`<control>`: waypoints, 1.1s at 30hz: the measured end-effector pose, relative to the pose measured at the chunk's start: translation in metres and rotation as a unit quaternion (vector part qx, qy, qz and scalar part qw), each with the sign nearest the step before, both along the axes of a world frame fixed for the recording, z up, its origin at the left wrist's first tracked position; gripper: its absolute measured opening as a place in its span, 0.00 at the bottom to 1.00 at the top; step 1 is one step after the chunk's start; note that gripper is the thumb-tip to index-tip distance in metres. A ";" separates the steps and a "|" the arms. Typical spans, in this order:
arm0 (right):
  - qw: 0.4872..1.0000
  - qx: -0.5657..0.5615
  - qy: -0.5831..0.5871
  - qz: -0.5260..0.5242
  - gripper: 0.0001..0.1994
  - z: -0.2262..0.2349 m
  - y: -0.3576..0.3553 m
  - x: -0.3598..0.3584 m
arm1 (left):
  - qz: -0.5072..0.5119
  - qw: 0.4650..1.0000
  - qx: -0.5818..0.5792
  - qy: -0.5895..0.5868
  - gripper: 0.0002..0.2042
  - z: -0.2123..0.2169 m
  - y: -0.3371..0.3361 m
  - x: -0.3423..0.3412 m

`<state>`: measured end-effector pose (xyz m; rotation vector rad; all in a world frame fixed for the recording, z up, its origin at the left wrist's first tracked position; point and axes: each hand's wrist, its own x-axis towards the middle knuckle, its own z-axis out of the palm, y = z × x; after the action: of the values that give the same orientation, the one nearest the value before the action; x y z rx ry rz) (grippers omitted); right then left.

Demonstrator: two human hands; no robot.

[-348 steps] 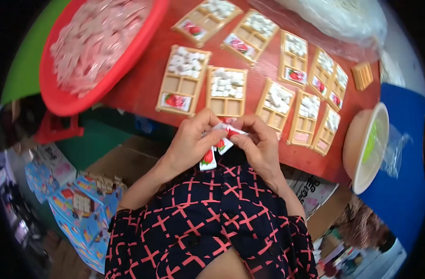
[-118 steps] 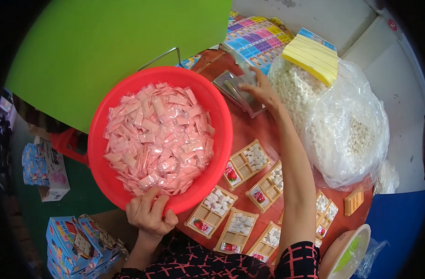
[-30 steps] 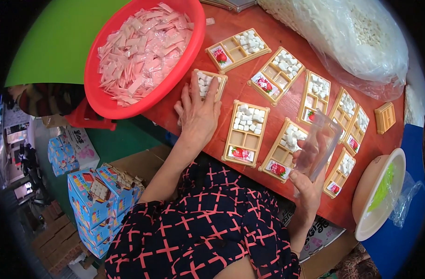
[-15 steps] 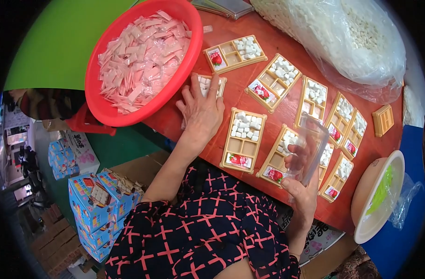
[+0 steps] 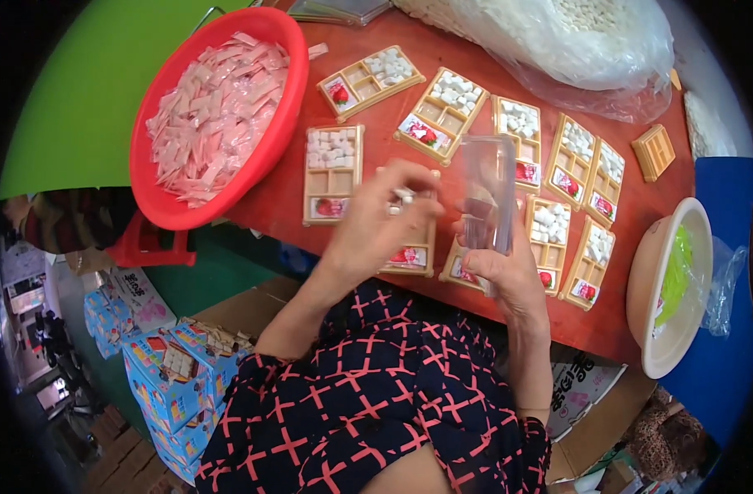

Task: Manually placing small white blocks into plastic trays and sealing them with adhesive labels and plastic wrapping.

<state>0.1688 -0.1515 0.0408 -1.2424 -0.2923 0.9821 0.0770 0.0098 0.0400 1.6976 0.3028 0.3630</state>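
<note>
My right hand (image 5: 516, 276) grips a clear plastic lid (image 5: 493, 193), or a few nested together, held upright above the trays. Blurred by motion, my left hand (image 5: 376, 218) hovers over a tan compartment tray (image 5: 409, 257) and partly covers it. White pieces show between its curled fingers, but whether it holds them or they lie in the tray below, I cannot tell. Another tan tray (image 5: 334, 174), with white cubes and a strawberry-print packet, lies left of that hand. Behind the lid and right hand, another tray (image 5: 467, 272) is mostly hidden.
More filled trays (image 5: 442, 114) spread across the red table (image 5: 290, 185). A red basin (image 5: 290, 107) of pink packets stands left. A clear bag (image 5: 594, 49) of white cubes lies at the back. Right are a tan block (image 5: 655, 152) and a cream basin (image 5: 644, 309).
My left hand has left the tray beside the red basin and moved right, over the middle tray. That left tray is now fully visible. The lid in my right hand has shifted slightly left and up.
</note>
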 end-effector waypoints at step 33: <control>0.989 -0.064 -0.030 -0.132 0.40 0.033 -0.045 -0.006 | -0.166 0.929 -0.332 0.008 0.07 0.012 -0.067 0.029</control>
<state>0.1629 -0.1966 0.0737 -1.3888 -0.1082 0.7457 0.1064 -0.0576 0.0518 1.0534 0.1201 -0.0162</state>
